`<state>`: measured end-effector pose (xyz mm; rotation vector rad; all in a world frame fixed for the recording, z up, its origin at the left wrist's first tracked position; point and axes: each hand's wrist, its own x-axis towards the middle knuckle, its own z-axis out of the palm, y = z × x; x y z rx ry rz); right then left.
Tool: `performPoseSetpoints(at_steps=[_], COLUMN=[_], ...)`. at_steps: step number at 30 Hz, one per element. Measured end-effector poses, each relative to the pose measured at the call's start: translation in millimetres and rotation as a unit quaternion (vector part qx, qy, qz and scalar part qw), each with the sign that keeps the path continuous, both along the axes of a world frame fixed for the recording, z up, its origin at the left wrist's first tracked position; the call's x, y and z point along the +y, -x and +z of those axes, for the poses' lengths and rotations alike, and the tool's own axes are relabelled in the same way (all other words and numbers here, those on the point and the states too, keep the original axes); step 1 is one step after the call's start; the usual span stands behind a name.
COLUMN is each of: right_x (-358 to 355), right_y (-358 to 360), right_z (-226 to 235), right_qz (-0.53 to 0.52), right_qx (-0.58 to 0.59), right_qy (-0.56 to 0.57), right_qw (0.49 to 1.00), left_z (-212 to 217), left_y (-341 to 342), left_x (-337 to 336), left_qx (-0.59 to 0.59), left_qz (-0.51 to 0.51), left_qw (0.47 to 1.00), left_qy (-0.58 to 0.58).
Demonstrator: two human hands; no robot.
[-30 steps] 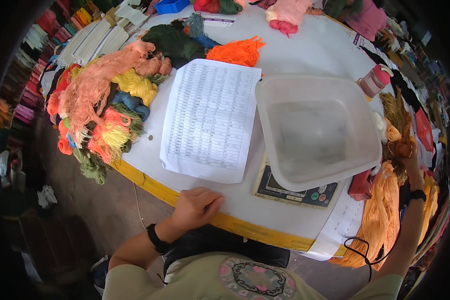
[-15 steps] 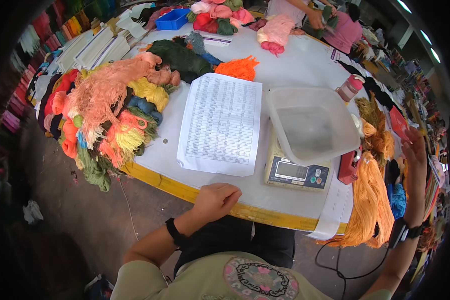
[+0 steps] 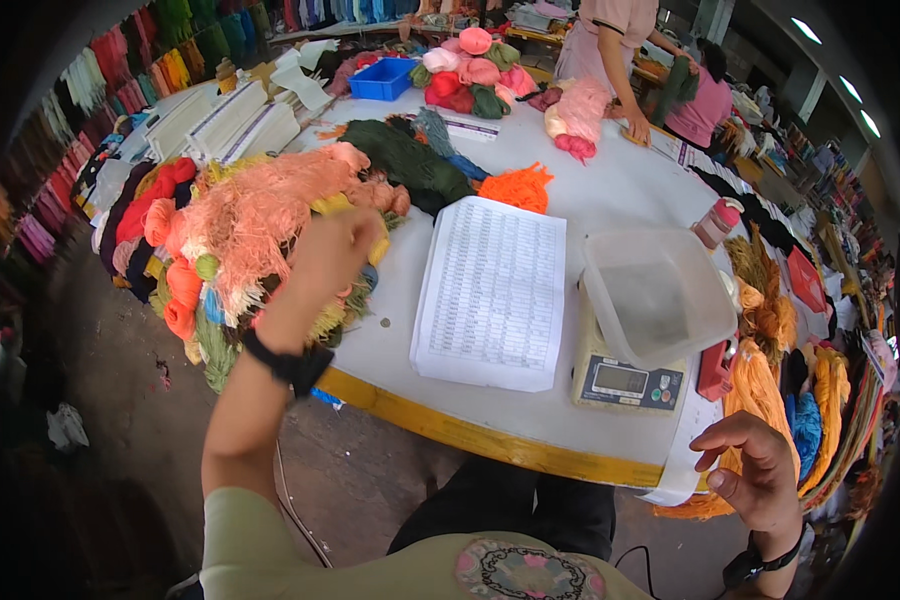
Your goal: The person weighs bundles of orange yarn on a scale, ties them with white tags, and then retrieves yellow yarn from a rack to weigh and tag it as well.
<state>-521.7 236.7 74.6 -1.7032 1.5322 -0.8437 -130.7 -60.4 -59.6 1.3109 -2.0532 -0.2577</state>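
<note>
My left hand [image 3: 332,255], blurred by motion, is over the front right of a heap of mixed yarn skeins. Its fingers are too smeared to show whether they hold anything. Under and beside it lie fluffy peach yarn [image 3: 260,205] and some yellow yarn. At the table's right front corner my right hand [image 3: 755,475] hangs with fingers apart and nothing in them. Behind that hand, orange yarn [image 3: 755,385] drapes over the edge. Between the hands are a printed sheet of paper [image 3: 492,295] and a digital scale [image 3: 625,383] carrying a clear plastic tub [image 3: 660,300].
A blue tray [image 3: 382,80] and pink, red and green skeins stand at the far side. Bright orange yarn [image 3: 517,188] lies behind the paper. A pink-lidded jar [image 3: 717,222] and a red device [image 3: 715,370] flank the tub. Another person [image 3: 620,50] works across the table.
My left hand has moved up and left from the front edge to the yarn heap. My right hand has come back from the red item at the far right toward the near corner.
</note>
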Motion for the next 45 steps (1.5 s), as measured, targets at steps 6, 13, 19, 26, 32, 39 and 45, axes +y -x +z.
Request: performPoseSetpoints(at_steps=[6, 13, 19, 26, 32, 39, 45], right_x=[-11, 2, -6, -13, -38, -34, -6], right_y=[8, 31, 35, 16, -59, -140, -95], right_z=[-22, -37, -45, -51, -52, -67, -92], right_qz=[-0.017, -0.118, -0.129, -0.001, 0.242, 0.297, 0.131], right_qx=[-0.027, -0.067, -0.11, -0.098, -0.094, -0.158, -0.65], right_qy=[-0.046, -0.103, -0.102, -0.082, -0.017, 0.037, 0.004], right_qw=[0.998, 0.985, 0.98, 0.992, 0.966, 0.941, 0.748], left_z=[-19, 6, 17, 117, 169, 105, 39], left_y=[-71, -57, -119, -165, -99, 57, 118], left_x=[-148, -178, -204, -80, 73, 204, 251], left_qx=[-0.311, -0.421, -0.145, 0.398, 0.398, 0.105, 0.024], left_qz=[0.243, 0.297, 0.33, 0.047, 0.052, -0.047, -0.282], left_qw=[0.911, 0.849, 0.933, 0.901, 0.903, 0.954, 0.903], left_qy=[0.123, -0.118, 0.018, 0.164, 0.157, 0.277, 0.323])
